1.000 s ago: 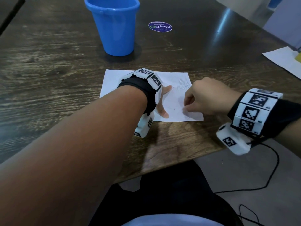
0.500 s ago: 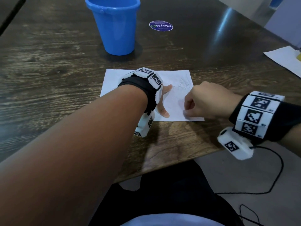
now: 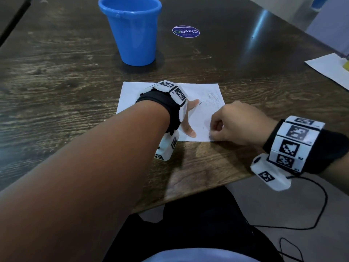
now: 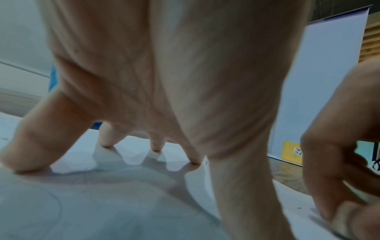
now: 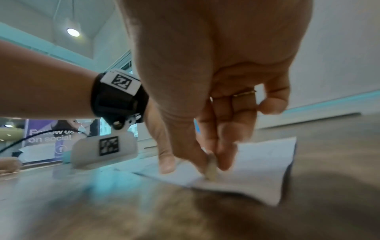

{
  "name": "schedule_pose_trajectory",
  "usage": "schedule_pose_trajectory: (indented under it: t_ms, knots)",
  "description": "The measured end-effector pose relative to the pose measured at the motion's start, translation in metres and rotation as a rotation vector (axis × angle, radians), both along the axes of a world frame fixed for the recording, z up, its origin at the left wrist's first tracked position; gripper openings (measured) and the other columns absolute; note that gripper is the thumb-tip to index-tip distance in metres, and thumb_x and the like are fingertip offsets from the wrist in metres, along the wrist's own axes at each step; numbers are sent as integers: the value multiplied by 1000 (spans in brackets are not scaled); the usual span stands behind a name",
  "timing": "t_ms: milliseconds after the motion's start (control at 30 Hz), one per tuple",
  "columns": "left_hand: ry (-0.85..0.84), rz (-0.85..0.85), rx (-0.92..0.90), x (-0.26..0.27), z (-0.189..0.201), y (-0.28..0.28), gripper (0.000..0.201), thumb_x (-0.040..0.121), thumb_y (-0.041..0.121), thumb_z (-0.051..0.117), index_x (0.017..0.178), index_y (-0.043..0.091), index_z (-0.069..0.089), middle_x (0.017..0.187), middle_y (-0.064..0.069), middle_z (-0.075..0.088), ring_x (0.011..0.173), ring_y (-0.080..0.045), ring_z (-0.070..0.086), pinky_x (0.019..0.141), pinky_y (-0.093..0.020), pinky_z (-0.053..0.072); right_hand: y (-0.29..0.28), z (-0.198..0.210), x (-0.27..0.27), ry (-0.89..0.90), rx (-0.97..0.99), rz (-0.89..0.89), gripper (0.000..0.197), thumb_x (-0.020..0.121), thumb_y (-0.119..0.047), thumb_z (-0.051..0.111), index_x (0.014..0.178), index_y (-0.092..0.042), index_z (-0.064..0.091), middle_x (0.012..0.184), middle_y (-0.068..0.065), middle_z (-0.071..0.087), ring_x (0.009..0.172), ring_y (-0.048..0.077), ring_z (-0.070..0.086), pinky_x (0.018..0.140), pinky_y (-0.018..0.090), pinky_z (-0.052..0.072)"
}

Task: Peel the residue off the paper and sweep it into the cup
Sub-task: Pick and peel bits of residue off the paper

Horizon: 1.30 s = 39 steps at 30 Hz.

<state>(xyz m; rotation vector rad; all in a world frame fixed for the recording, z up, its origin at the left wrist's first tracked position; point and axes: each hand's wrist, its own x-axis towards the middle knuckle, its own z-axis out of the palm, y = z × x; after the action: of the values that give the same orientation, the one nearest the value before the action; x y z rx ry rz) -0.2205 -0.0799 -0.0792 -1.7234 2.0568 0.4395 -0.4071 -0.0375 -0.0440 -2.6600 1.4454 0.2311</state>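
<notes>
2 hands on paper (image 3: 204, 118): left fingers (image 4: 28, 155) spread, right fingers (image 5: 224, 146) pinching eraser (image 5: 211, 168); cup (image 3: 132, 35) beyond.

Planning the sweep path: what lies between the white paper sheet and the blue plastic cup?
Only bare dark wooden table separates the white paper sheet from the blue plastic cup, as the head view shows.

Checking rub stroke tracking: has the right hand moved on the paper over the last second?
Yes. The right hand has slid toward the paper's near edge and near right corner, away from the scribbles; the paper itself has stayed put.
</notes>
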Motion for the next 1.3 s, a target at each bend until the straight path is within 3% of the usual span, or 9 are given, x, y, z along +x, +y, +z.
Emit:
schedule_pose_trajectory:
  t_ms: [200, 333, 433, 633, 733, 900, 1000, 1133, 1300]
  knots:
    - [-24, -7, -19, 0, -2, -2, 133, 59, 81, 74, 156, 47, -10, 168, -9, 9, 149, -40, 22, 114, -58, 26, -8, 12, 1, 318, -204, -34, 13, 85, -31, 64, 79, -20, 65, 73, -1, 59, 66, 24, 57, 55, 26, 34]
    - [6, 17, -9, 3, -6, -1, 134, 59, 82, 74, 156, 47, -12, 169, -8, 4, 151, -38, 17, 116, -56, 23, 4, 3, 13, 66, -80, 150, 19, 86, -43, 63, 96, -30, 73, 85, -7, 69, 81, 20, 63, 66, 33, 51]
    - [20, 14, -9, 3, -6, -1, 133, 60, 81, 74, 156, 47, -11, 169, -6, 7, 151, -37, 19, 116, -53, 24, 5, 1, 10, 45, 18, 254, 19, 91, -45, 62, 104, -35, 72, 92, -12, 70, 85, 14, 62, 72, 34, 53]
    - [30, 21, 9, 2, -4, -2, 133, 61, 78, 76, 157, 46, -10, 167, -7, 18, 147, -37, 29, 111, -51, 31, -17, 21, -7, 280, 104, 163, 7, 80, -39, 71, 77, -35, 75, 66, -16, 67, 67, 7, 62, 63, 31, 55]
    - [41, 15, 17, 2, -3, -1, 131, 64, 74, 77, 158, 43, -9, 167, -7, 17, 147, -37, 28, 112, -51, 30, -23, 27, -8, 402, 32, 143, 16, 78, -32, 70, 63, -31, 66, 61, -13, 61, 62, 11, 57, 55, 28, 49]
    - [44, 6, -16, 3, -2, 1, 131, 65, 75, 76, 159, 41, -9, 169, -7, 7, 152, -35, 17, 117, -51, 22, -11, 16, 7, 126, -20, 356, 16, 90, -47, 63, 98, -39, 74, 88, -16, 70, 79, 11, 62, 66, 32, 51]
    - [52, 5, -12, 2, -2, 3, 130, 66, 75, 76, 159, 41, -9, 169, -6, 3, 153, -35, 14, 118, -51, 21, -6, 6, 7, 117, 16, 420, 18, 93, -47, 61, 104, -41, 73, 96, -15, 70, 87, 9, 62, 69, 32, 50]
    - [25, 2, -22, 3, -4, 1, 133, 61, 79, 75, 158, 44, -8, 168, -7, 15, 146, -36, 29, 112, -50, 30, -17, 19, -6, 264, 95, 284, 12, 88, -43, 67, 97, -43, 75, 88, -19, 70, 81, 8, 59, 71, 31, 51]
    - [42, -2, -12, 1, -1, 3, 128, 69, 72, 76, 159, 39, -9, 169, -8, 10, 149, -37, 24, 114, -52, 27, -26, 30, -16, 436, 76, 206, 2, 79, -40, 73, 77, -40, 73, 77, -18, 67, 74, 9, 62, 66, 32, 55]
